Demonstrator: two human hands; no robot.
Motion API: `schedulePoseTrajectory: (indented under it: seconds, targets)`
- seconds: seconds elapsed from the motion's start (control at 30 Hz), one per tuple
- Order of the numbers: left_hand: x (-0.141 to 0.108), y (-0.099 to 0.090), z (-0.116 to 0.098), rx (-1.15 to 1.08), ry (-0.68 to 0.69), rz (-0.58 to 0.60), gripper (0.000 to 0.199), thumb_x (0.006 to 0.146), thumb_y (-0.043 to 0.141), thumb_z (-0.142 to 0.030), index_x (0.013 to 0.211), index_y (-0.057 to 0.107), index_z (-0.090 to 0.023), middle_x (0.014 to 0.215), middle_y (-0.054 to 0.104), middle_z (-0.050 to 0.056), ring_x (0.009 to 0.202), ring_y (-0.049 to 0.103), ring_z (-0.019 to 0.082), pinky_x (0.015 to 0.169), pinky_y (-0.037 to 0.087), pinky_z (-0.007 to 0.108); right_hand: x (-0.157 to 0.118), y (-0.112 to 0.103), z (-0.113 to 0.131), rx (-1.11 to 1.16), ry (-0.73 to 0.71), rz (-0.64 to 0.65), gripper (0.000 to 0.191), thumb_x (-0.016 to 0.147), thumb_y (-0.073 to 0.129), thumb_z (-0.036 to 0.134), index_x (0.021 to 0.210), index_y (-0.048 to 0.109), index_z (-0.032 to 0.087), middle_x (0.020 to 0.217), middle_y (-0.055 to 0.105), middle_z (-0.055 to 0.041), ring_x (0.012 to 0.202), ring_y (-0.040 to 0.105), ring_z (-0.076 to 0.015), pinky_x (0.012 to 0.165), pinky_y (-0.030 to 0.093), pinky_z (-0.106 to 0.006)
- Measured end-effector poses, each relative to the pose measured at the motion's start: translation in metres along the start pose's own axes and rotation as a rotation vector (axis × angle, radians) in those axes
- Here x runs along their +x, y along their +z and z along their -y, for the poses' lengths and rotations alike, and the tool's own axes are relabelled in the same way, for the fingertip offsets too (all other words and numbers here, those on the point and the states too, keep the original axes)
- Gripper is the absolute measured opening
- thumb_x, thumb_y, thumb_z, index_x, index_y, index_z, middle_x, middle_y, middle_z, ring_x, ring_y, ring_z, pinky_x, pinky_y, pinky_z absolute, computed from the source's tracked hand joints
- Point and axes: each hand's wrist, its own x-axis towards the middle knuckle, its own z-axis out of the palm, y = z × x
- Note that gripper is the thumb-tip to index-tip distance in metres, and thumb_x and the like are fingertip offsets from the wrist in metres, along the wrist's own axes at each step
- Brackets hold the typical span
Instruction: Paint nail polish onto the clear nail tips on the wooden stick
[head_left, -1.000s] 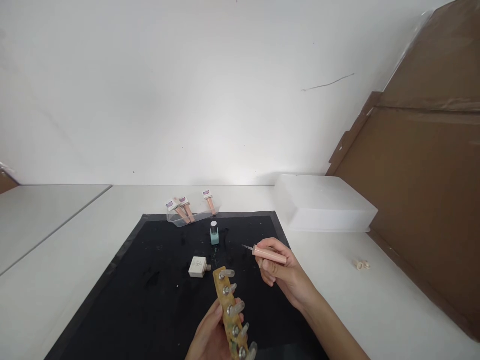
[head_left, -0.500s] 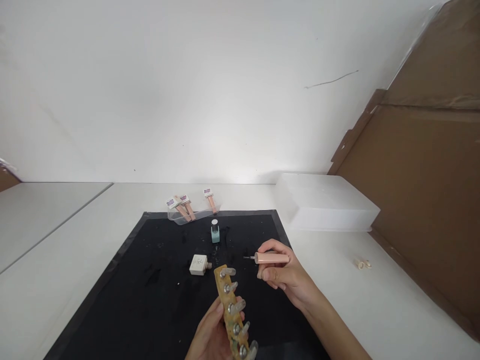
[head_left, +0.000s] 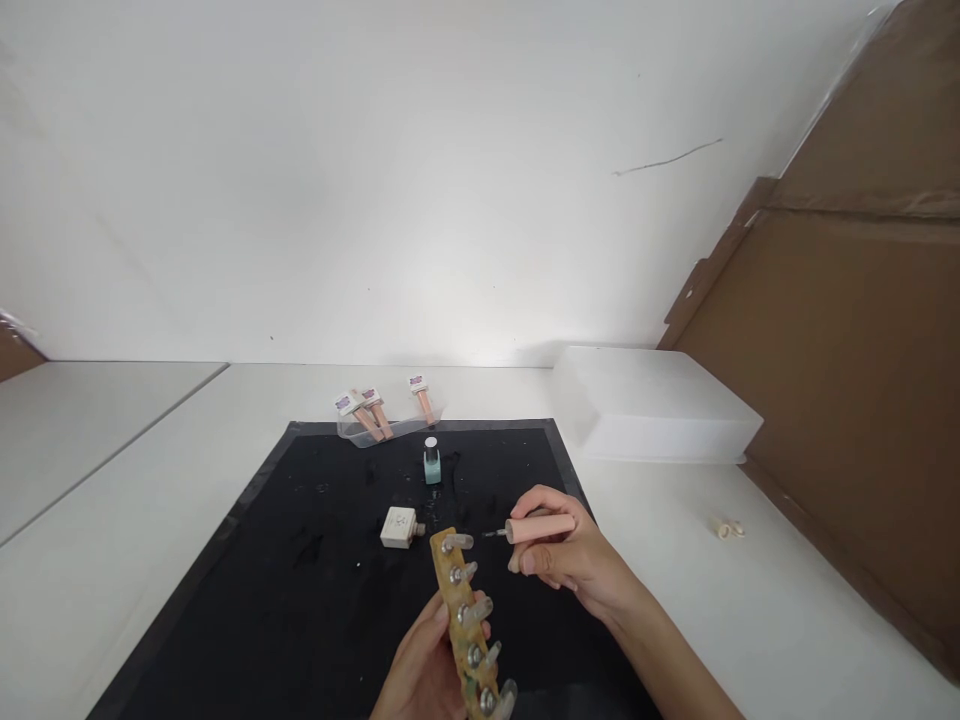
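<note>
My left hand (head_left: 426,662) is closed around a yellowish nail-tip stand (head_left: 463,632), tilted, with several clear nail tips (head_left: 475,610) on metal posts along it. In my right hand (head_left: 577,558) is a pink-handled nail polish brush (head_left: 541,527), its dark bristles pointing left toward the upper nail tips without touching them. A white square polish bottle (head_left: 398,527) lies on its side just beyond the stand, its neck to the right. Farther back a mint-green polish bottle (head_left: 432,463) stands upright with its cap on.
A black mat (head_left: 300,590) covers the middle of the white table. A clear tray (head_left: 364,440) with several pink-capped white bottles (head_left: 367,412) sits at its far edge. To the right are a white box (head_left: 660,405), small cream pieces (head_left: 727,527) and a cardboard wall (head_left: 847,380).
The brush in my right hand has dipped and shifted slightly left, its bristles now tilted downward and nearer the nail tips. My left hand and the stand are nearly still.
</note>
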Motion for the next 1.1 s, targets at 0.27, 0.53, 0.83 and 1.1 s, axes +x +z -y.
schedulePoseTrajectory:
  seconds: [0.27,0.53,0.83,1.1]
  targets:
    - [0.0013,-0.0033,0.0007,0.008,-0.003,0.004,0.032,0.072,0.066,-0.027,0.102,0.06,-0.019,0.081,0.067,0.002,0.07,0.06,0.013,0.066,0.045,0.028,-0.0012,0.0006,-0.0012,-0.038,0.038,0.045,0.031,0.053,0.082,0.013,0.079,0.065,0.015,0.056,0.07,0.0,0.03,0.036,-0.0016,0.029,0.021,-0.015]
    - [0.0003,-0.0033,0.0011,0.043,-0.015,-0.04,0.038,0.074,0.064,-0.03,0.111,0.057,-0.02,0.087,0.066,0.003,0.077,0.06,0.016,0.069,0.045,0.028,-0.002,0.002,-0.0005,-0.053,0.083,0.074,0.027,0.056,0.081,0.014,0.079,0.067,0.014,0.053,0.069,-0.0001,0.028,0.033,-0.001,0.027,0.02,-0.015]
    - [-0.0002,-0.0012,0.0012,0.033,-0.007,-0.045,0.037,0.074,0.064,-0.029,0.109,0.058,-0.019,0.081,0.064,0.002,0.072,0.059,0.014,0.068,0.044,0.028,-0.0032,0.0028,0.0011,-0.055,0.093,0.163,0.02,0.065,0.076,0.015,0.083,0.067,0.014,0.065,0.075,-0.0045,0.025,0.031,0.0006,0.027,0.019,-0.014]
    - [0.0023,-0.0043,0.0024,0.037,0.008,-0.025,0.026,0.072,0.065,-0.03,0.095,0.061,-0.017,0.079,0.063,0.002,0.071,0.058,0.014,0.069,0.044,0.03,-0.0035,0.0021,0.0023,-0.049,0.063,0.208,0.017,0.071,0.07,0.013,0.088,0.068,0.014,0.067,0.075,-0.006,0.026,0.032,0.0002,0.028,0.022,-0.015]
